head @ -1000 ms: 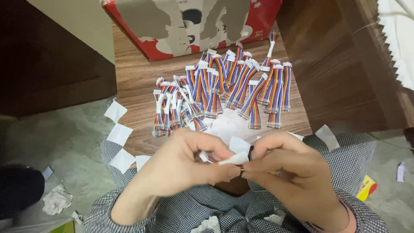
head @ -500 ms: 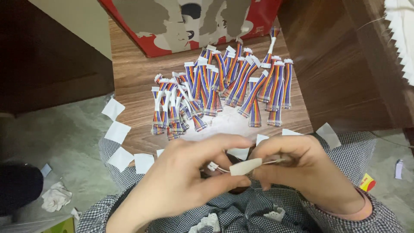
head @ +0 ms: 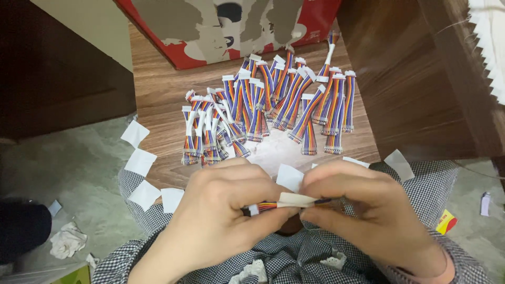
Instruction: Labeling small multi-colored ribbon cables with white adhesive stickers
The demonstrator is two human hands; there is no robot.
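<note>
Fingertips (head: 294, 206) of both hands are pinched on a white label (head: 295, 199) wrapped round one rainbow cable (head: 267, 205), held just below the cable pile (head: 268, 108) for reach.

Over the last second my left hand (head: 221, 210) and right hand (head: 363, 210) have turned the rainbow ribbon cable (head: 273, 205) from a slant to nearly level. The white paper label (head: 297, 199), loose and jutting out a second ago, now lies folded around the cable's middle, pinched flat between my thumbs and fingers.
</note>
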